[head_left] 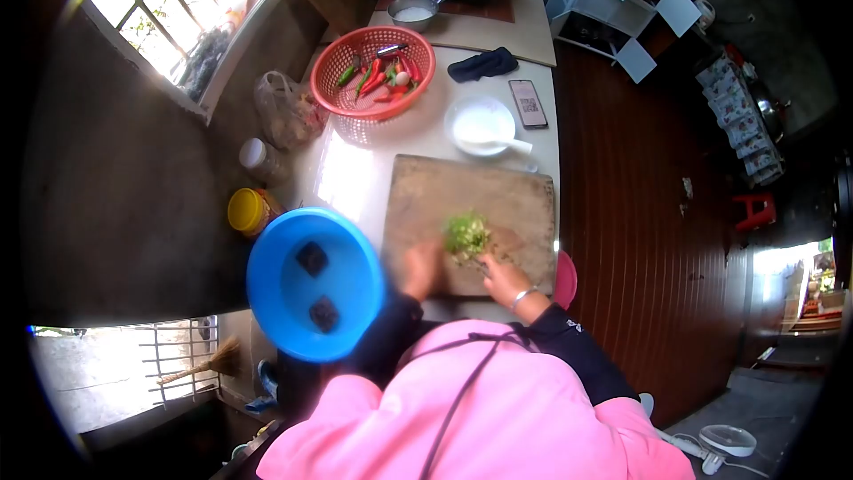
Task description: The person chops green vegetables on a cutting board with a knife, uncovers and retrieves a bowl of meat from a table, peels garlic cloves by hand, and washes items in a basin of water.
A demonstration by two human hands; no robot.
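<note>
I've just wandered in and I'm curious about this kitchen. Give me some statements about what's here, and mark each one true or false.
1. The red basket holds peppers. True.
2. The chopped greens are in the white bowl. False: they are on the cutting board.
3. In the picture, the phone lies to the right of the white bowl. True.
4. The blue basin has just one dark piece in it. False: there are two dark pieces.
5. The left hand is by the lower left part of the cutting board. True, though it is blurred.
6. The bracelet is on the left hand's wrist. False: it is on the right hand's wrist.
</note>
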